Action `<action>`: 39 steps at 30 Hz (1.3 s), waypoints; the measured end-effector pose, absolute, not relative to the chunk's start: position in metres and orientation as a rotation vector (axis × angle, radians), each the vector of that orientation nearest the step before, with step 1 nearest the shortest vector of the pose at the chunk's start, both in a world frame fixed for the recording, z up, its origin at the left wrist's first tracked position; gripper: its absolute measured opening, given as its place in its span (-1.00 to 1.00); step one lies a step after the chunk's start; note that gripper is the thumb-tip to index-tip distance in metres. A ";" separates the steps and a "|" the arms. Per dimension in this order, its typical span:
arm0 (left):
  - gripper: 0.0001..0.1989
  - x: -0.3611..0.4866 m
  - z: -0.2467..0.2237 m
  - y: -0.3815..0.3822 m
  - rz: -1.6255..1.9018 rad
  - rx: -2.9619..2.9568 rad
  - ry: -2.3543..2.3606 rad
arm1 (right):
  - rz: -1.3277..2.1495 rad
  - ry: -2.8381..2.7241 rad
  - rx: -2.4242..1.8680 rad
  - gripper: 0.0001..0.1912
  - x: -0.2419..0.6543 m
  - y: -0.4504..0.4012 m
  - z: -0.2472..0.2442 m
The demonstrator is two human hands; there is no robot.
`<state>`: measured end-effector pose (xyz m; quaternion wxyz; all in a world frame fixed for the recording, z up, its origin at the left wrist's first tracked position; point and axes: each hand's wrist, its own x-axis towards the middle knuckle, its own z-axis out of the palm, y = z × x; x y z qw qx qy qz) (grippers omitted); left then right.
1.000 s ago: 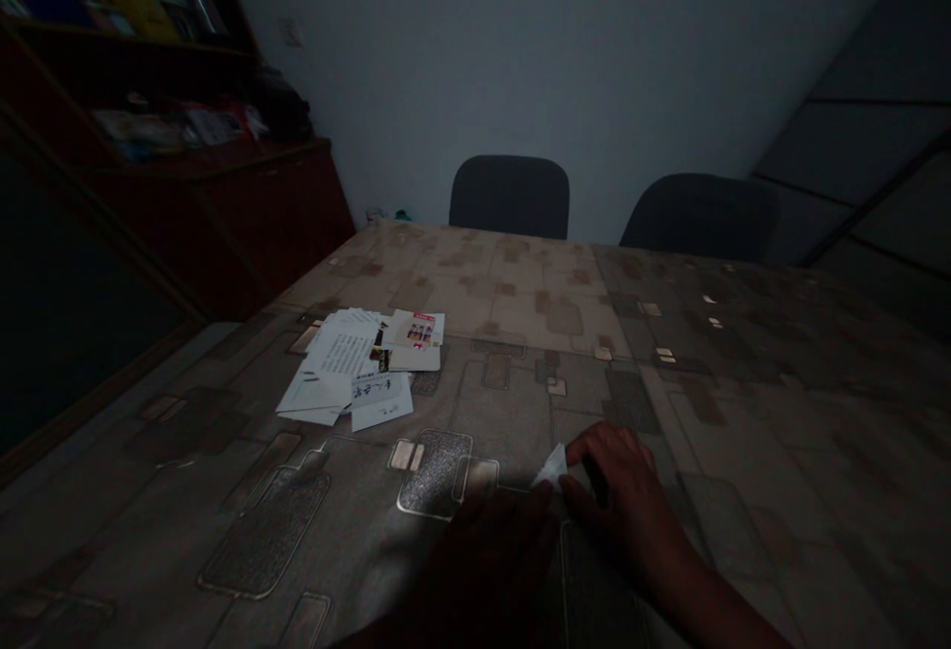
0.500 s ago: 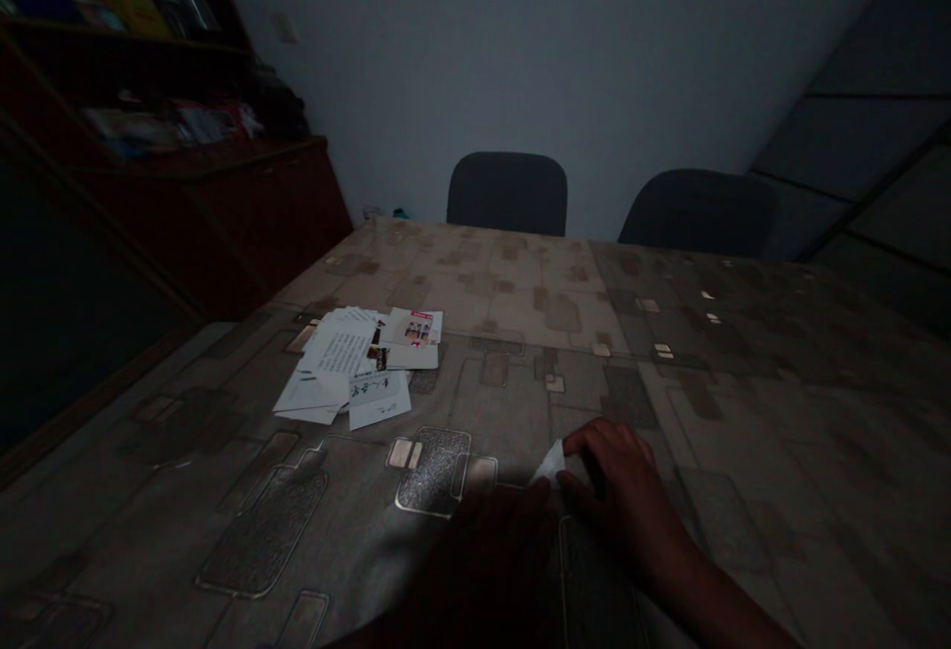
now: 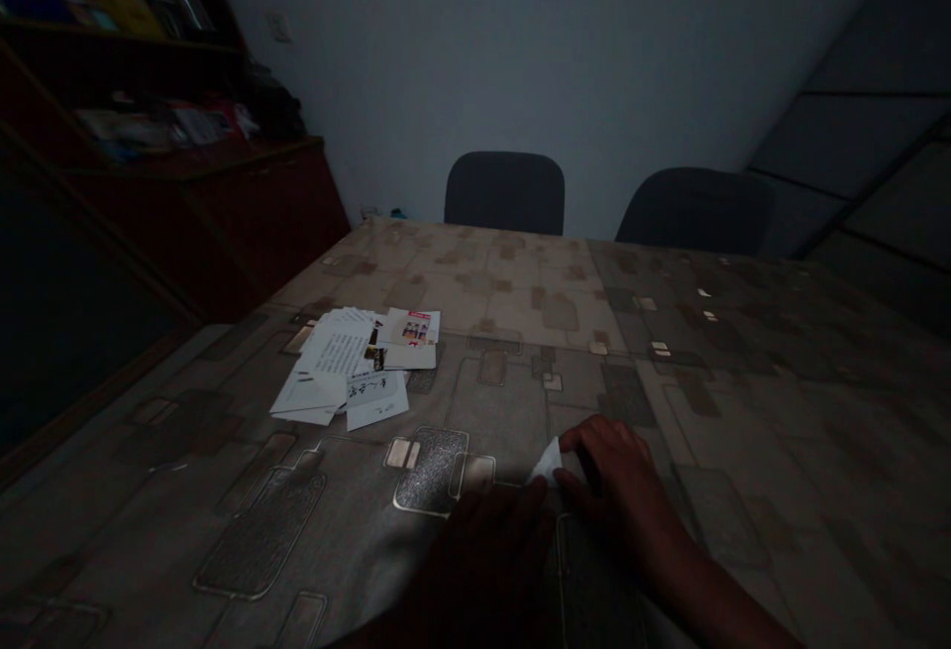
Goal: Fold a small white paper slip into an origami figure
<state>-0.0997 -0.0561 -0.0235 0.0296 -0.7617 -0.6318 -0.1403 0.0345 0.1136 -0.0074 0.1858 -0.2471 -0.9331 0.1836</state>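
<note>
1. White paper piece (image 3: 548,462), on the patterned tablecloth (image 3: 512,416), sits between the right hand (image 3: 613,479) and left hand (image 3: 490,542), presumably for steadiness.
2. The right one clamps its edge, thumb and forefinger.
3. Left fingers are shadowed; I cannot tell their grip.

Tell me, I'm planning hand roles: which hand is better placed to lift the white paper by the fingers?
Probably the right hand: its fingers, slightly parted, are at the right edge of the white paper. The left hand, also beside it, lies too deep in shadow to judge its hold.
</note>
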 end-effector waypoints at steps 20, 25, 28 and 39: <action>-0.54 -0.098 -0.025 -0.057 -0.441 -2.236 -1.882 | 0.518 -2.646 -0.694 -0.73 0.035 0.113 -0.005; -0.44 -0.102 -0.018 -0.055 -0.467 -2.354 -1.993 | 0.544 -2.638 -0.714 -0.70 0.035 0.113 -0.004; -0.36 -0.103 -0.011 -0.052 -0.465 -2.391 -2.079 | 0.564 -2.631 -0.723 -0.68 0.035 0.113 -0.005; -0.53 -0.107 0.004 -0.027 -0.370 -2.411 -2.263 | 0.809 -2.594 -0.525 -0.84 0.043 0.133 0.000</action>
